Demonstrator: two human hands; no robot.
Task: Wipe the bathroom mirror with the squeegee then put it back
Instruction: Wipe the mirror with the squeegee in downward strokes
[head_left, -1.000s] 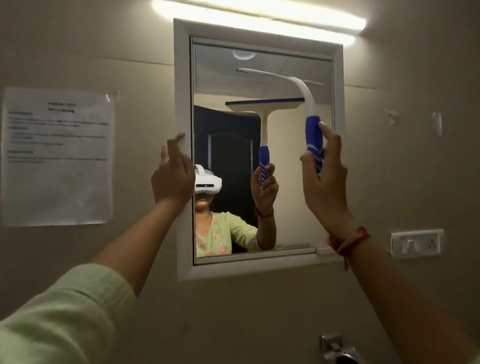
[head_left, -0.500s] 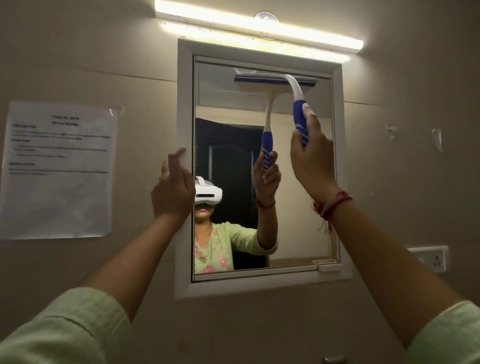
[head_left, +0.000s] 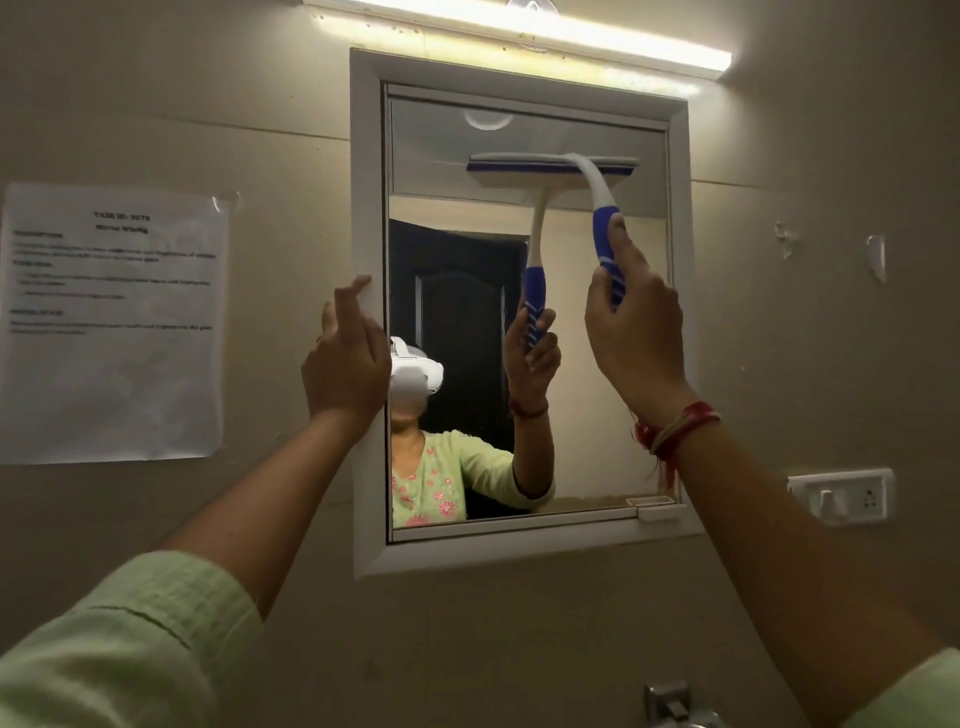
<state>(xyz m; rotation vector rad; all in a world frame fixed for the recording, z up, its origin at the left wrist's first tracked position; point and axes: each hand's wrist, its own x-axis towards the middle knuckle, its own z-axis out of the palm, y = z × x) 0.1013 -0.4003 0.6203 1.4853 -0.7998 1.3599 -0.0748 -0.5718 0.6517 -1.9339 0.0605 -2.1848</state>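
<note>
A white-framed mirror (head_left: 597, 415) hangs on the beige wall. My right hand (head_left: 631, 332) grips the blue handle of a white and blue squeegee (head_left: 589, 179). Its blade lies flat against the upper part of the glass, and its reflection meets it there. My left hand (head_left: 345, 364) rests on the mirror's left frame edge, fingers bent, holding nothing. The glass reflects a person in a green top with a headset.
A tube light (head_left: 519, 26) glows above the mirror. A printed sheet (head_left: 111, 322) is taped to the wall on the left. A white switch and socket plate (head_left: 841, 496) sits at the right, and a metal tap fitting (head_left: 670, 704) shows at the bottom edge.
The squeegee went up to the top of the glass, then came down a little with the blade pressed on it. My left hand stayed on the frame.
</note>
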